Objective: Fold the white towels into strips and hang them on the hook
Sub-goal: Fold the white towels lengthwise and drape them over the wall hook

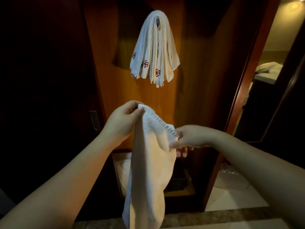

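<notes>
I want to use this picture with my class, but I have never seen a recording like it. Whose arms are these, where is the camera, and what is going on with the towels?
There is no machine here. A person wears one wide-angle camera on the head, looking forward and down, so the two bare arms reaching in from below are the wearer's own.

The left hand pinches the top corner of a white terry towel with a ribbed border. The right hand grips the same top edge further along, and the rest of the towel hangs loosely down between the arms.

Above, on a reddish-brown wooden panel, a small metal hook already carries a bunch of folded white towels with red embroidered emblems, draped over it in narrow strips. The towel in the hands is not yet folded into a strip.
</notes>
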